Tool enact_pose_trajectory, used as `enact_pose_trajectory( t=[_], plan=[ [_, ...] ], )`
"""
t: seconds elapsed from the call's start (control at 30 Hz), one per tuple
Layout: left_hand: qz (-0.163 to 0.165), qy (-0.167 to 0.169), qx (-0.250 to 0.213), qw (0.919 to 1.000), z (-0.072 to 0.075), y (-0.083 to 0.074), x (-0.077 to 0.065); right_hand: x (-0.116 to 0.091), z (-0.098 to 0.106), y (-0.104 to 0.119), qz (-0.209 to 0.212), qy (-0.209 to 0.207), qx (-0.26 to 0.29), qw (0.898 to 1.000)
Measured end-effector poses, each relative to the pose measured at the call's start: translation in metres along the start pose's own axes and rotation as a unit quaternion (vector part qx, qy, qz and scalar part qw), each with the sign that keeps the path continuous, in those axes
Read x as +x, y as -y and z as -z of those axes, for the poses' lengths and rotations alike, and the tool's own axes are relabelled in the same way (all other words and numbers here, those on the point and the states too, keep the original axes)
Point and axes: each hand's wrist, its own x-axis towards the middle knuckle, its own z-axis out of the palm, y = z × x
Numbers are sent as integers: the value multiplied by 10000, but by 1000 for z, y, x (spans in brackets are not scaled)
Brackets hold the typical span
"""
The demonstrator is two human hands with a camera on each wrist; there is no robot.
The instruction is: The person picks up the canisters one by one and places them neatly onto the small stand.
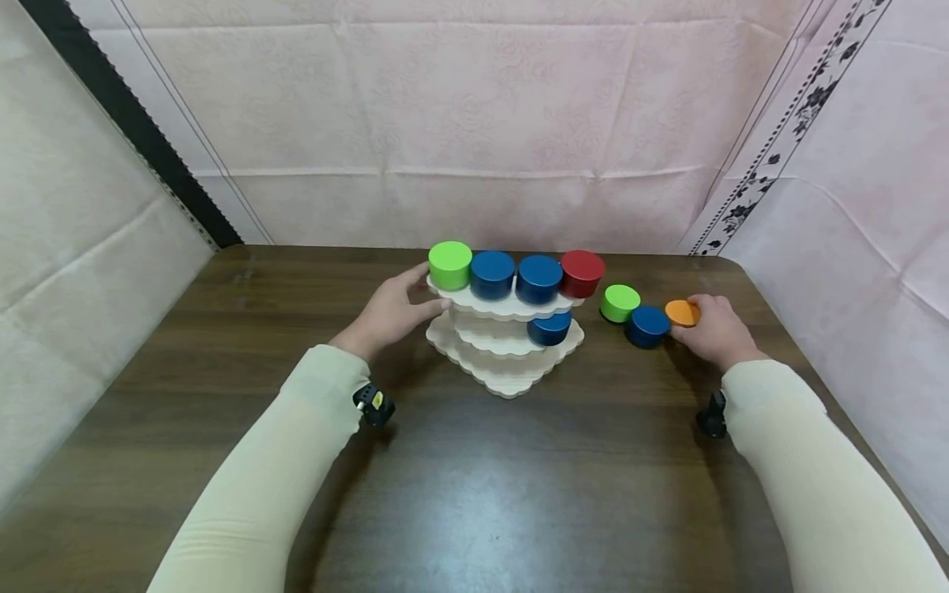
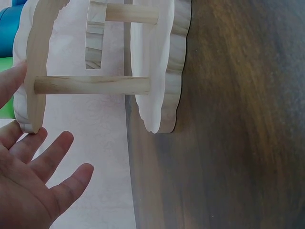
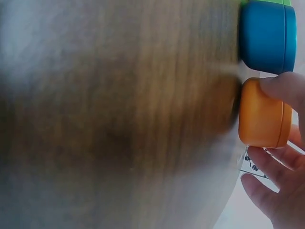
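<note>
A pale wooden tiered stand with scalloped shelves stands mid-table. My left hand pinches the left corner of its top shelf, the thumb and fingertips at the rim in the left wrist view. Along that top shelf sit a green tin, two blue tins and a red tin. Another blue tin rests on the middle shelf, partly hidden by the shelf above. To the right, my right hand grips an orange tin between thumb and fingers, its base close to the tabletop.
Beside the orange tin, a blue tin and a green tin stand on the dark wooden table. Pale cloth hangs behind the table and along both sides. Thin wooden posts join the stand's shelves.
</note>
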Motion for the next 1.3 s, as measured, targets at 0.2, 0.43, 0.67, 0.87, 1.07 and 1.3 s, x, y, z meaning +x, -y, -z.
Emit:
enact_pose_trajectory(
  t=[0.2,0.43,0.67,0.87,1.07,1.3],
  plan=[
    [-12,-25,-14,10000,1,-2,-1,-8,0,-5,-19,-277,220,9994],
    [-64,-51,-1,10000,0,-2,-1,-19,5,-2,-253,-771,898,9926],
    [-71,-52,37,10000,0,0,0,-32,13,13,-173,-1409,1278,9816],
    [-68,-59,48,9999,0,0,0,-45,13,31,164,-1498,1377,9789],
    [-234,-65,108,9996,-1,0,2,-61,12,51,199,-1555,1535,9756],
    [-183,-58,104,9998,0,-1,1,-78,16,83,302,-1423,1776,9733]
  ],
)
